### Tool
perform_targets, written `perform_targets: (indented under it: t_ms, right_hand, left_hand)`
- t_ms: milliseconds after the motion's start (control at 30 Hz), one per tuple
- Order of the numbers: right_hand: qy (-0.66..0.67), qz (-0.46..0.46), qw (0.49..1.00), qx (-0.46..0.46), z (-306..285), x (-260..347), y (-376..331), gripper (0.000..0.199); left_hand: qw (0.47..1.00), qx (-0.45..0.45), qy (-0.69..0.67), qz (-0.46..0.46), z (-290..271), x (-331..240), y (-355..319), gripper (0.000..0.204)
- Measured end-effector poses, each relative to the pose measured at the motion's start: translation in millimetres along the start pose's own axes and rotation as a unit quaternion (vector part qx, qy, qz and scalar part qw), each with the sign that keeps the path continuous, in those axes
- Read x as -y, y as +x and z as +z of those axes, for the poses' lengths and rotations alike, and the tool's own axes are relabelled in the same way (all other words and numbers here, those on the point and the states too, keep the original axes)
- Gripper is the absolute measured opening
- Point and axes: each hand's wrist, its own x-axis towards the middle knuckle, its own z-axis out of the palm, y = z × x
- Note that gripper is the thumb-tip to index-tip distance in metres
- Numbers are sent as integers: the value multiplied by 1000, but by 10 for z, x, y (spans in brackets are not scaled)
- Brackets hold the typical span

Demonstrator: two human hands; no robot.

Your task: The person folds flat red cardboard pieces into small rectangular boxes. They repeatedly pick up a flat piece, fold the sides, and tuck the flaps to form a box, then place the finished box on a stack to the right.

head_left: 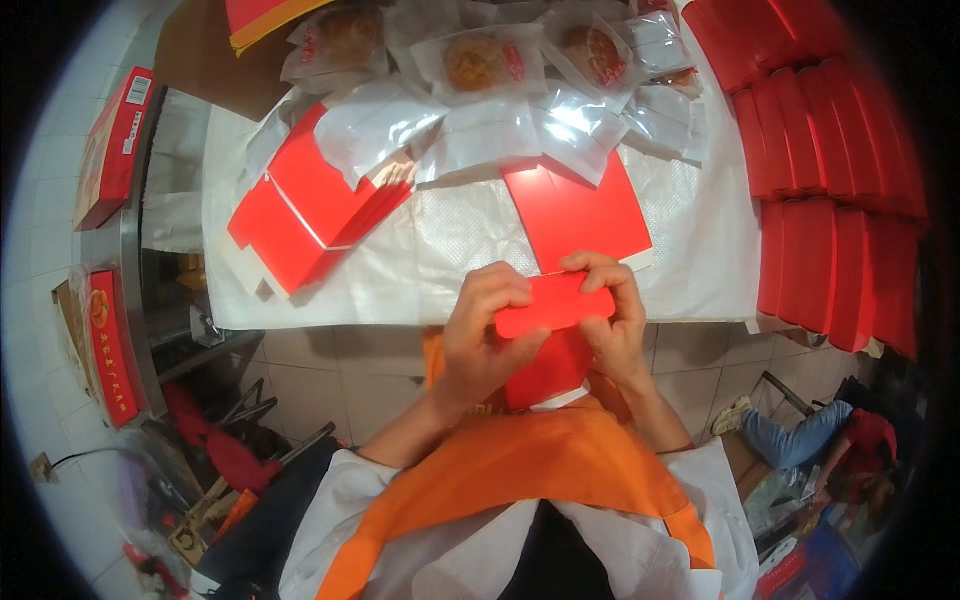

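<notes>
Between my two hands is a red cardboard box (555, 303), held in front of my orange apron at the table's near edge. My left hand (483, 325) grips the left end of its flap, the thumb below and the fingers curled along the top. At the other end, my right hand (614, 325) pinches the same flap between thumb and fingers. The box's lower part hangs toward my body; its inside is hidden. Just beyond my fingers lies a flat red carton (580, 215) on the white sheet.
A strapped stack of folded red cartons (325, 200) lies on the left of the white woven sheet (460, 240). Clear-wrapped round pastries (478, 62) pile up at the back. Rows of red boxes (815, 130) line the right side. Another person (800, 435) sits at lower right.
</notes>
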Motion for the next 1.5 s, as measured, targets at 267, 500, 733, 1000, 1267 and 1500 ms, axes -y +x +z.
perform_targets:
  t_ms: [267, 500, 733, 1000, 1267, 1500]
  right_hand:
    - [45, 74, 995, -47, 38, 38, 9, 15]
    - [38, 72, 995, -51, 33, 22, -14, 4]
    - [28, 13, 999, -25, -13, -97, -75, 8]
    - [-228, -68, 947, 216, -148, 304, 876, 17]
    - [-674, -107, 731, 21, -726, -514, 2407, 79]
    - [-350, 31, 927, -128, -830, -289, 2352, 62]
  left_hand:
    - [996, 21, 43, -77, -17, -49, 72, 23]
    - [998, 43, 51, -21, -77, 80, 0, 22]
    - [991, 86, 90, 46, -141, 73, -44, 29]
    - [932, 225, 148, -242, -446, -417, 432, 39]
    - [929, -235, -73, -277, -839, -48, 339, 45]
    - [885, -305, -147, -321, -718, 212, 130, 46]
